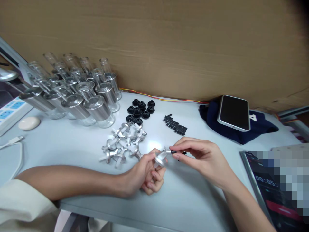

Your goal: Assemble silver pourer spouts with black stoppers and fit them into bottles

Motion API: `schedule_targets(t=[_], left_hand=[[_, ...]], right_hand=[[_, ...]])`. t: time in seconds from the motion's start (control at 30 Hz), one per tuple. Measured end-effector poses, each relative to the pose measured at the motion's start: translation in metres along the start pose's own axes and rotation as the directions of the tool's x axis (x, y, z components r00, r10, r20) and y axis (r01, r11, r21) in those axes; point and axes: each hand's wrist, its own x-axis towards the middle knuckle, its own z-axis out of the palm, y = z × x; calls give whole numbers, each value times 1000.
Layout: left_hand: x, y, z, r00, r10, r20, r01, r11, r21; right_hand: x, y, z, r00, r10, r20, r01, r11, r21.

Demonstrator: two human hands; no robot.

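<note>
Near the front of the table, my left hand (pixel 151 175) is closed around a silver pour spout (pixel 159 159), its disc and pale stem between the thumb and fingers. My right hand (pixel 205 158) pinches a small black cap (pixel 173 152) between thumb and fingertips. That cap meets the tip of the spout's narrow tube; how far over the tip it sits, I cannot tell. Left of my hands lies a pile of similar silver spouts (pixel 122 141). Beyond it are several black ribbed stoppers (pixel 137 112). A slanting row of small black pieces (pixel 177 127) lies above my right hand.
Several glass bottles with metal sleeves (pixel 103 90) crowd the back left. At the left edge are a power strip (pixel 14 112), a white oval object (pixel 29 123) and a white cable (pixel 22 158). A dark cloth (pixel 217 125) lies under a boxy device (pixel 234 112); a timer screen (pixel 265 187) stands at right.
</note>
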Motion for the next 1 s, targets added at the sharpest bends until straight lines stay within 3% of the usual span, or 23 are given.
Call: schedule_targets(t=[0.2,0.33,0.4,0.5,0.7,0.83,1.0], left_hand=[[0,-1,1,1000,19,-24,-20,999,-41],[0,-3,2,999,28,-28,-30,998,-53],[0,-5,2,999,47,-22,-48,998,-48],[0,-7,0,997,77,2,-77,996,-38],[1,-14,-5,992,119,47,-117,992,-35],[1,-19,-9,991,103,91,-109,992,61],[-4,-16,-6,984,171,47,-175,979,105]], right_hand=[[0,-1,2,1000,-23,-6,23,1000,-20],[-2,-3,2,999,46,8,-46,998,40],[-2,-4,1,990,125,59,-133,981,141],[-2,-3,-1,948,224,226,-288,907,308],[-2,-1,0,851,253,461,-477,741,473],[-1,-3,1,814,246,526,-526,698,486],[0,-4,1,828,238,508,-504,711,490]])
